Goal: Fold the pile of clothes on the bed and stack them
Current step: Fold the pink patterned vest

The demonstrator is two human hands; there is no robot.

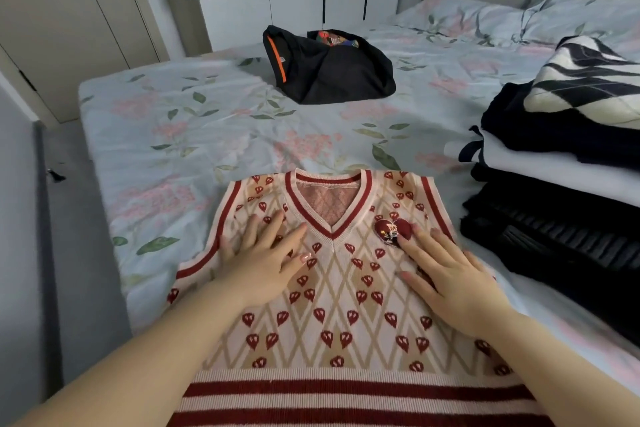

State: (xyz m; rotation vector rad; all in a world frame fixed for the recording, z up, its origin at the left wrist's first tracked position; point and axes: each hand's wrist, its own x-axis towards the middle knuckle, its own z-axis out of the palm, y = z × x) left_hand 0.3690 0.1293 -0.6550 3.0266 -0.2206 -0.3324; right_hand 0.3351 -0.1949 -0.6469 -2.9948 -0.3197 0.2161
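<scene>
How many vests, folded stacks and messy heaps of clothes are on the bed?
Vest: 1
Folded stack: 1
Messy black heap: 1
Total: 3

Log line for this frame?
knit vest: flat, unfolded; left hand: flat on vest; right hand: flat on vest; folded stack: right; black garment: unfolded

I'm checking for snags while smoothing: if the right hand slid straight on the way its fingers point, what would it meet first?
Likely the dark red heart patch on the vest, just ahead of the right hand; its fingers may already touch it.
</scene>
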